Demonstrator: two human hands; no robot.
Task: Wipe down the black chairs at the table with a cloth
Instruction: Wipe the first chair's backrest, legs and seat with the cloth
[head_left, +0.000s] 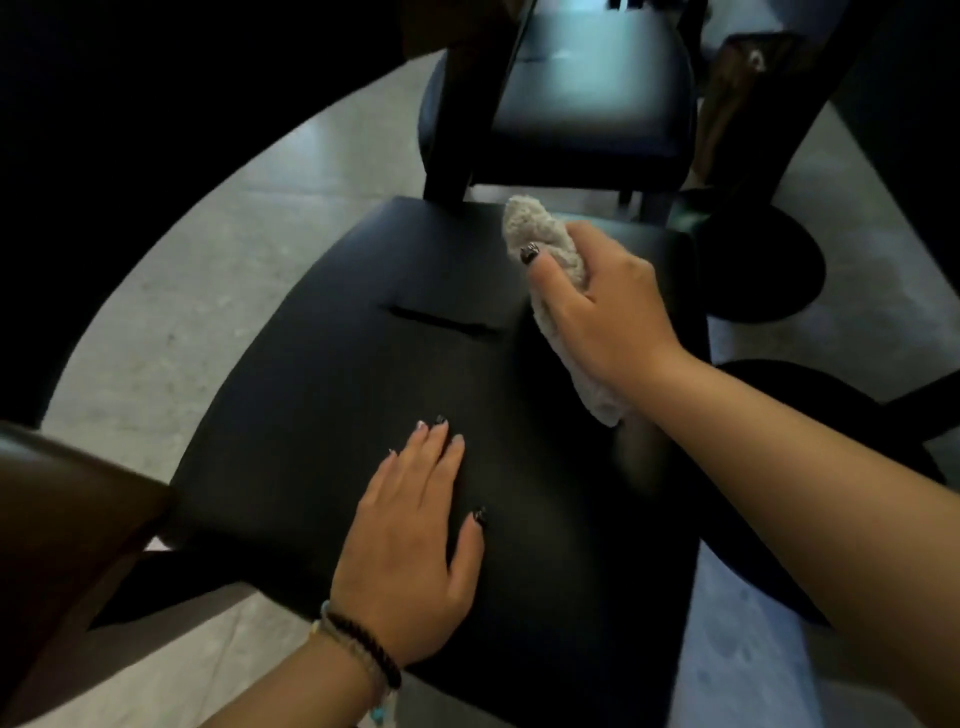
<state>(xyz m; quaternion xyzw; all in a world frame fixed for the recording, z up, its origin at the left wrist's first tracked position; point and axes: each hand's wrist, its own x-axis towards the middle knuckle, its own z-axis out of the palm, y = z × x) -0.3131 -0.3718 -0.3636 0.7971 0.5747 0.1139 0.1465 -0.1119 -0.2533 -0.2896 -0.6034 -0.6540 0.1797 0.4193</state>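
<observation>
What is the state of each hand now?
Left hand: open, fingers flat on the near chair seat.
Right hand: closed, gripping the cloth.

Right hand (597, 306) covers the middle of the rolled beige terry cloth (530, 228); fingertips beyond the thumb hidden. Both forearms cut off by the bottom and right edges. Second black padded chair (587, 104), top centre, cut by the upper edge. Brown blurred object (737, 88) upper right: unidentifiable. Frame corners vignetted black.
</observation>
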